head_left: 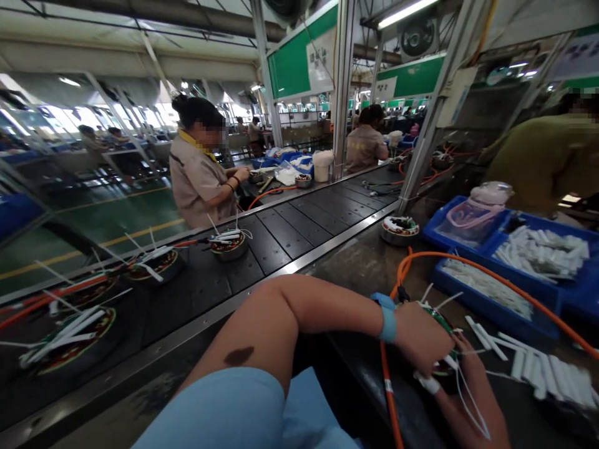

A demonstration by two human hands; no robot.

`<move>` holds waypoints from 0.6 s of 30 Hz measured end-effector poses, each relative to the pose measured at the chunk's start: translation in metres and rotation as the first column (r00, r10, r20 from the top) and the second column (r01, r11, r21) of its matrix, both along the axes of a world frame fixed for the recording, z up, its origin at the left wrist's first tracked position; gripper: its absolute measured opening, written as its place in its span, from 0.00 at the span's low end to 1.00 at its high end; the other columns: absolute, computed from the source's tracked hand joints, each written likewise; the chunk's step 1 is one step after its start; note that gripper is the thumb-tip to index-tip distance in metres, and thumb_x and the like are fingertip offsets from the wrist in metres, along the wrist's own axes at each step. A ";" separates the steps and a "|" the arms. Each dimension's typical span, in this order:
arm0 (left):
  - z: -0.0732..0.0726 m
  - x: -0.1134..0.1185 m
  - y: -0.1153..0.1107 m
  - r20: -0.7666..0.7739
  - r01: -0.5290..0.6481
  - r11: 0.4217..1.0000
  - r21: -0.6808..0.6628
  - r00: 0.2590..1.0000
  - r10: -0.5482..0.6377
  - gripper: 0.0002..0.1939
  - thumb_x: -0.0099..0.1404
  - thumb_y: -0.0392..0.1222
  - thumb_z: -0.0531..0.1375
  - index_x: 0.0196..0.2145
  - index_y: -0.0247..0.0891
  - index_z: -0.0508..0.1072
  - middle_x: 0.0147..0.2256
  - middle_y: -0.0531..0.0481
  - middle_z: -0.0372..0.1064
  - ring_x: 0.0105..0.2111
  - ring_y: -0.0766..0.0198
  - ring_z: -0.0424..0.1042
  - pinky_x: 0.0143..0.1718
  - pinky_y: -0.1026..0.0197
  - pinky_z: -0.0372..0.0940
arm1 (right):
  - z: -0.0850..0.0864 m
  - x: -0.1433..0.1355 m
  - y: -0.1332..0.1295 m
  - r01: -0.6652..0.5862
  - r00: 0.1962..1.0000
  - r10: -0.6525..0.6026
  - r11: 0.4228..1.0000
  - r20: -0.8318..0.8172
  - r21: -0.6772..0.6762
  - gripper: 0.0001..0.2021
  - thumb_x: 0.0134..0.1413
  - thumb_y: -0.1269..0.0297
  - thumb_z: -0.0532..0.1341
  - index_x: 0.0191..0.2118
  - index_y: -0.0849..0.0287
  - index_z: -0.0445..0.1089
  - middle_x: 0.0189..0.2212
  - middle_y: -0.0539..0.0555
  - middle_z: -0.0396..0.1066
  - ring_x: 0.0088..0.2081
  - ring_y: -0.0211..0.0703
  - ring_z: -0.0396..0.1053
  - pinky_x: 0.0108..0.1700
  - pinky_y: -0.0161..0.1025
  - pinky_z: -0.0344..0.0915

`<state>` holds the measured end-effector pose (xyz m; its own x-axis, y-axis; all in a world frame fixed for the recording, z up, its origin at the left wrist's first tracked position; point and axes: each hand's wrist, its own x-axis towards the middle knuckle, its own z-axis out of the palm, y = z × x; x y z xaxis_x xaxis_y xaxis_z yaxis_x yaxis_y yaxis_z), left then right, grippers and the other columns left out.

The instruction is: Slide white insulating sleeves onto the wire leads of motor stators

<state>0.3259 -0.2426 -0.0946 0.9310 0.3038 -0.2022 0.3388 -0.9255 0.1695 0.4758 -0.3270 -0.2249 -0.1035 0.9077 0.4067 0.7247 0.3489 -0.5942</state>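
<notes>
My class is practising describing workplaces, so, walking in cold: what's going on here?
The person wearing the camera has the left hand and right hand on a round part with white wires. Loose white tubes lie nearby; blue trays hold more. Similar round parts sit on the dark conveyor. Across it, a co-worker has both hands close together near a small round part.

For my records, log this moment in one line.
left hand: on wound stator; right hand: around same stator; conveyor: more stators; blue bin: white tubes
</notes>
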 end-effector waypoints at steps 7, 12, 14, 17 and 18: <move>0.002 0.022 0.006 -0.196 -0.034 0.984 -0.177 0.981 -0.001 0.10 0.43 0.44 0.63 0.18 0.33 0.70 0.23 0.43 0.69 0.25 0.56 0.68 0.26 0.56 0.63 | 0.002 0.000 0.000 0.013 1.000 -0.013 1.000 0.011 -0.013 0.37 0.49 0.49 0.56 0.62 0.56 0.42 0.60 0.60 0.47 0.59 0.61 0.50 0.56 0.59 0.52; -0.002 0.021 0.005 -0.155 -0.100 0.981 -0.165 0.985 0.074 0.12 0.42 0.45 0.64 0.18 0.33 0.69 0.22 0.44 0.68 0.26 0.55 0.69 0.28 0.55 0.63 | 0.005 -0.002 -0.001 0.000 1.000 0.000 1.000 0.004 -0.012 0.37 0.50 0.50 0.55 0.62 0.57 0.41 0.60 0.60 0.47 0.59 0.61 0.49 0.56 0.60 0.51; -0.006 0.020 0.006 -0.138 -0.107 0.981 -0.163 0.987 0.085 0.13 0.41 0.46 0.65 0.19 0.33 0.69 0.23 0.44 0.68 0.27 0.54 0.69 0.27 0.55 0.63 | 0.005 -0.001 -0.001 -0.008 1.000 0.008 1.000 0.005 -0.006 0.37 0.49 0.50 0.55 0.62 0.57 0.41 0.61 0.60 0.47 0.59 0.61 0.49 0.56 0.60 0.52; -0.009 0.019 0.005 -0.099 -0.096 0.985 -0.141 0.992 0.082 0.13 0.41 0.46 0.65 0.20 0.34 0.70 0.24 0.44 0.69 0.28 0.53 0.69 0.27 0.55 0.63 | 0.005 -0.001 -0.001 -0.010 1.000 0.010 1.000 0.021 0.016 0.37 0.49 0.51 0.54 0.62 0.58 0.41 0.60 0.61 0.47 0.59 0.62 0.49 0.56 0.59 0.52; -0.009 0.018 0.005 -0.082 -0.092 0.988 -0.126 0.993 0.082 0.12 0.41 0.45 0.65 0.20 0.34 0.70 0.24 0.44 0.69 0.28 0.53 0.69 0.28 0.54 0.63 | 0.005 -0.002 -0.001 -0.010 1.000 0.009 1.000 0.024 0.020 0.37 0.49 0.51 0.54 0.62 0.59 0.41 0.60 0.61 0.48 0.59 0.62 0.49 0.56 0.59 0.52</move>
